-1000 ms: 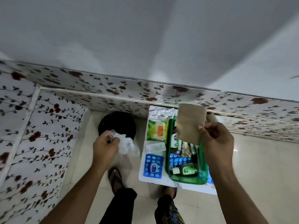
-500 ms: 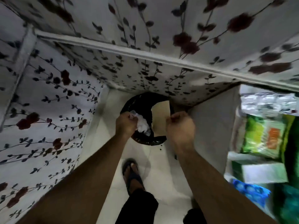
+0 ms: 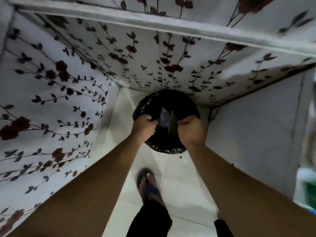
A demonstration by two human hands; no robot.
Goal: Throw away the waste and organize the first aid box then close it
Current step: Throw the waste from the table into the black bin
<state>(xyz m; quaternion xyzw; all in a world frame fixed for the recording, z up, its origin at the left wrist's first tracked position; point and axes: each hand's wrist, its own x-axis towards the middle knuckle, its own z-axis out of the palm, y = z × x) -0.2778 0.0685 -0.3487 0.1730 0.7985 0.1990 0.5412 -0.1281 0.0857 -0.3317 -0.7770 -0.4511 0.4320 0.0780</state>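
A bin lined with a black bag (image 3: pixel 179 103) stands on the floor against the floral wall. My left hand (image 3: pixel 144 127) and my right hand (image 3: pixel 191 129) hover over its mouth, knuckles up and fingers curled. Between them, blurred, are a whitish crumpled wad (image 3: pixel 163 117) and a brown paper piece (image 3: pixel 172 123) seen edge-on, both inside the bin's opening. Whether either hand still touches its piece is hidden by blur. A sliver of the green first aid box (image 3: pixel 310 190) shows at the far right edge.
Floral-covered walls (image 3: pixel 51 100) close in on the left and behind the bin. A plain white side panel (image 3: pixel 253 125) of the low table rises on the right. My sandalled foot (image 3: pixel 147 183) stands on the pale tiled floor just before the bin.
Both hands dropped lower and closer over the bin's mouth. The wad and the brown paper now sit down inside the opening, between the hands rather than clearly gripped.
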